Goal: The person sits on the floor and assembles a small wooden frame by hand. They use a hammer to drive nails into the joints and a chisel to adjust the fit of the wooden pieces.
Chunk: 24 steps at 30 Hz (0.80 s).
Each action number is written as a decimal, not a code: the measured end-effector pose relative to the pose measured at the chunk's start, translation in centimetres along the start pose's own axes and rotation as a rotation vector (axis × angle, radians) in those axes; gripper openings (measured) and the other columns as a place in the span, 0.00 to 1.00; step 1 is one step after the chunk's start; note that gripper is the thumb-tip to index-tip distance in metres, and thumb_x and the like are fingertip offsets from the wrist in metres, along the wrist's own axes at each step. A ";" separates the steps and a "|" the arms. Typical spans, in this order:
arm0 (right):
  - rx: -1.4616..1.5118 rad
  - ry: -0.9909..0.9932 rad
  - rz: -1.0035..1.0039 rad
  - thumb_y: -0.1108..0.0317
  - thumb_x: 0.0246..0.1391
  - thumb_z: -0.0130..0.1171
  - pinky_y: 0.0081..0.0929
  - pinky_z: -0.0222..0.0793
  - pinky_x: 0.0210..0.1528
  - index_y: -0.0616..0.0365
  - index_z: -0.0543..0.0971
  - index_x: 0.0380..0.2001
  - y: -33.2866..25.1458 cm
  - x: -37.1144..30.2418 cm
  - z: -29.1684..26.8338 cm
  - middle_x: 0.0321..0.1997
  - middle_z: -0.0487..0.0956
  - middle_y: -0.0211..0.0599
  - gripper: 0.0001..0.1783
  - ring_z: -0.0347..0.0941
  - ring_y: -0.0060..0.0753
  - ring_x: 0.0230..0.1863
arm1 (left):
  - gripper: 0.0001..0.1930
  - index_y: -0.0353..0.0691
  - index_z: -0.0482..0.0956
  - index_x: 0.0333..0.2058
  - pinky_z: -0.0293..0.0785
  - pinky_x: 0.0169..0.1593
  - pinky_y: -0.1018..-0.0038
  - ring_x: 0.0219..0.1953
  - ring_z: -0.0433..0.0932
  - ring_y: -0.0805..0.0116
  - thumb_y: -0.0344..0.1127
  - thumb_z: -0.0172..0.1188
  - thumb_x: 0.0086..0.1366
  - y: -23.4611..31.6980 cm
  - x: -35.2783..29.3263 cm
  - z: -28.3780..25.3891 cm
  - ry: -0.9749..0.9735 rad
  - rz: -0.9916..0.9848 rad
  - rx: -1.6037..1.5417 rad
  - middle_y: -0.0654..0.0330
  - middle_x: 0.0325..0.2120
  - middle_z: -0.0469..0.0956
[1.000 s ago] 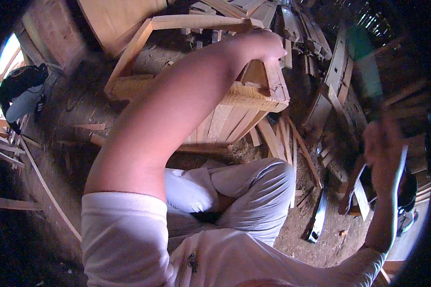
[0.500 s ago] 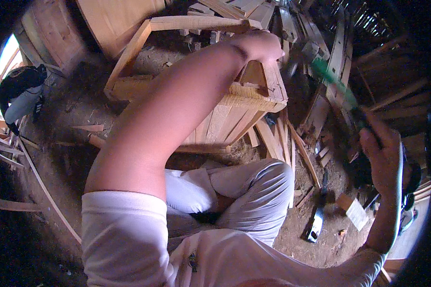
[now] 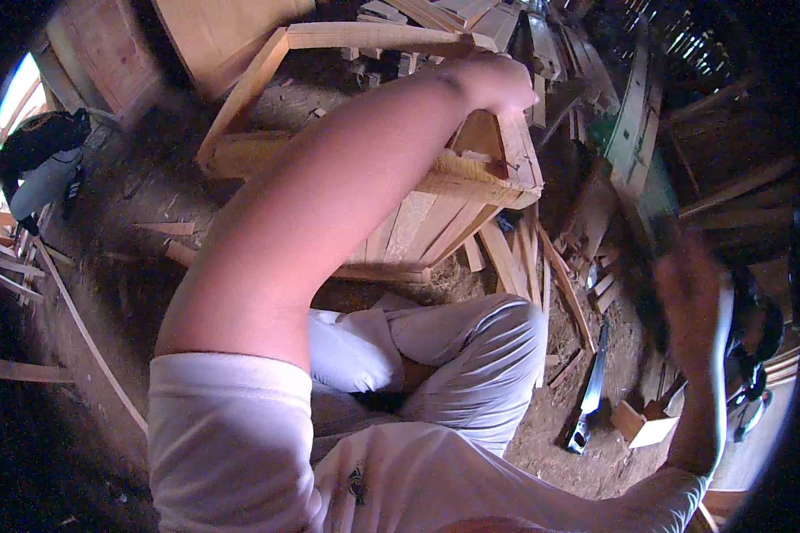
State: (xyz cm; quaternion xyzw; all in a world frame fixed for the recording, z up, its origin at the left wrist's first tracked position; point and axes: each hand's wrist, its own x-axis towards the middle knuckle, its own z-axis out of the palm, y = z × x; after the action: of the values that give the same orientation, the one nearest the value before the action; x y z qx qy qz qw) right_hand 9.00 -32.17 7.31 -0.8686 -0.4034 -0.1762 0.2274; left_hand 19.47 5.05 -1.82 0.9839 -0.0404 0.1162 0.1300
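The left hand (image 3: 493,84) rests on the top edge of the wooden crate frame (image 3: 471,182), which stands on the dirt floor (image 3: 133,240) just beyond the seated person's knees; the fingers curl over the far side, so their grip cannot be confirmed. The right hand (image 3: 689,298) is raised at the right, blurred, closed around a green-handled tool (image 3: 636,147) whose head is not discernible. Risk, as judged: a strike landing near the bracing hand, or the frame shifting on uneven earth. Loose slats (image 3: 529,258) lean against the frame's near corner; a handsaw (image 3: 588,391) and a small wooden block (image 3: 644,426) lie beside the right knee, cluttering the swing path.
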 end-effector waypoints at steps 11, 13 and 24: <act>-0.175 -0.276 0.018 0.60 0.67 0.61 0.37 0.70 0.58 0.56 0.75 0.66 -1.4 0.2 -1.2 0.54 0.84 0.46 0.27 0.78 0.38 0.51 | 0.20 0.37 0.85 0.48 0.77 0.52 0.50 0.45 0.83 0.42 0.45 0.53 0.70 -1.4 0.7 0.5 -0.053 0.274 0.339 0.44 0.41 0.85; -0.200 -0.392 0.044 0.60 0.67 0.61 0.36 0.70 0.58 0.56 0.77 0.64 -3.5 1.7 -1.6 0.52 0.84 0.46 0.25 0.78 0.36 0.52 | 0.19 0.37 0.85 0.47 0.78 0.50 0.50 0.44 0.84 0.42 0.45 0.55 0.69 -2.9 0.9 1.6 -0.027 0.240 0.291 0.44 0.40 0.85; -0.179 -0.209 -0.189 0.68 0.65 0.58 0.15 0.57 0.25 0.56 0.78 0.63 -0.5 -0.3 0.7 0.26 0.74 0.23 0.23 0.63 0.10 0.23 | 0.18 0.37 0.85 0.44 0.79 0.47 0.48 0.41 0.84 0.40 0.45 0.56 0.68 -0.5 -1.2 -0.5 -0.011 0.362 0.359 0.45 0.36 0.85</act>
State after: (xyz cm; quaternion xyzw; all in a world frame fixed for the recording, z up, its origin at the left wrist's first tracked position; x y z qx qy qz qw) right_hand 8.50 -31.68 6.74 -0.8572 -0.4875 -0.1407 0.0882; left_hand 18.30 5.76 -1.79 0.9685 -0.1953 0.1375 -0.0700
